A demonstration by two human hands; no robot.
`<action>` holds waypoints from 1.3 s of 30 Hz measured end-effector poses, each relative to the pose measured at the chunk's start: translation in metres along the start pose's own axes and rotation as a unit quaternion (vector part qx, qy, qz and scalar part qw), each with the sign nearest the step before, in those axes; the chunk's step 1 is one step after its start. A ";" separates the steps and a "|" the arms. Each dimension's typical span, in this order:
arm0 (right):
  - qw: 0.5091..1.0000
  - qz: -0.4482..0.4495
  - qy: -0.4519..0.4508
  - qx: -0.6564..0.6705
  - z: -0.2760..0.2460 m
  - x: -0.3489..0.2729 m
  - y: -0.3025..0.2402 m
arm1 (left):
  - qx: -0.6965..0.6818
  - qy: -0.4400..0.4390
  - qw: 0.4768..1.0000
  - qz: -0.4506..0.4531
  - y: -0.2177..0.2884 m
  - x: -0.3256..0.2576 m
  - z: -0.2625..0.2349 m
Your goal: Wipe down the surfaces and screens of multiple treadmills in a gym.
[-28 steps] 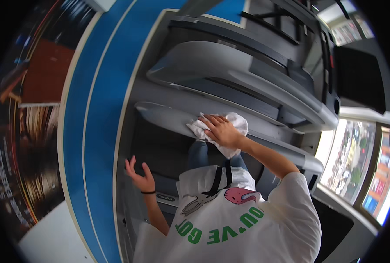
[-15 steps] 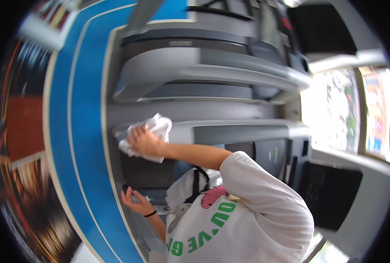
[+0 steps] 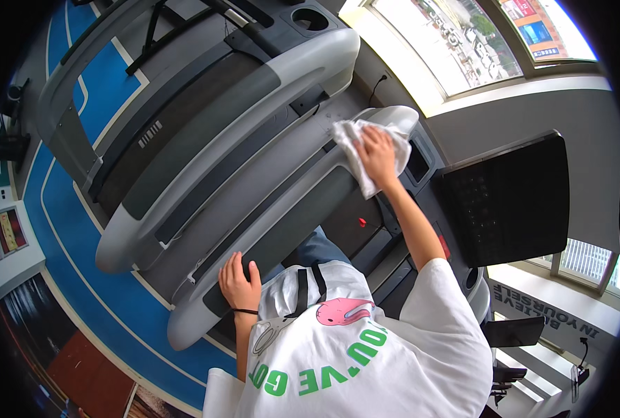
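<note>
My right hand (image 3: 377,157) presses a crumpled white cloth (image 3: 349,141) onto the upper end of a treadmill's handrail (image 3: 292,214), with its fingers spread over the cloth. That rail is light grey with a long dark padded strip. Lower down the same rail, my left hand (image 3: 239,284) lies on the surface, its thumb apart from its fingers and nothing in it. A black band circles the left wrist. Beneath me runs the dark treadmill belt (image 3: 351,226), where a small red clip (image 3: 362,222) shows. Part of the rail's upper end is hidden under the cloth.
A black console screen (image 3: 508,198) stands right of my right arm. Another treadmill (image 3: 205,97) with a round cup holder (image 3: 310,19) is alongside on the left. Blue flooring (image 3: 80,240) with white lines lies beyond. Windows (image 3: 456,45) are at the upper right.
My right hand has carried the cloth from the rail's lower rounded end to its upper end near the console. My left hand has come to rest on the rail. The view has turned.
</note>
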State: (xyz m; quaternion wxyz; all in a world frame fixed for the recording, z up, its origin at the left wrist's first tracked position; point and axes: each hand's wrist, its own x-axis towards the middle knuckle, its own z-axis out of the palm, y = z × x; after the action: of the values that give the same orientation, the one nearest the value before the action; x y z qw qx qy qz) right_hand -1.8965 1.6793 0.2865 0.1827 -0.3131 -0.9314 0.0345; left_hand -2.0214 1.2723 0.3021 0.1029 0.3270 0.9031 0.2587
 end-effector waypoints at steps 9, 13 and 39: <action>0.977 0.135 -0.159 0.045 0.030 0.087 0.184 | 0.061 -0.049 0.997 -0.012 0.074 0.057 0.054; 0.916 0.209 -0.343 0.017 0.056 0.119 0.223 | 0.077 -0.032 0.993 -0.078 0.081 0.063 0.059; 0.728 -0.097 -0.676 -0.060 0.160 0.131 0.187 | 0.067 -0.056 0.993 -0.085 0.084 0.063 0.050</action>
State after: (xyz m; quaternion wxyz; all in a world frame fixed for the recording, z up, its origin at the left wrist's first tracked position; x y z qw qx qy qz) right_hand -1.9443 1.9152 0.1456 -0.5115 -0.1252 -0.8343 0.1633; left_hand -2.0064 1.3876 0.3041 0.1532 0.2691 0.9357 0.1692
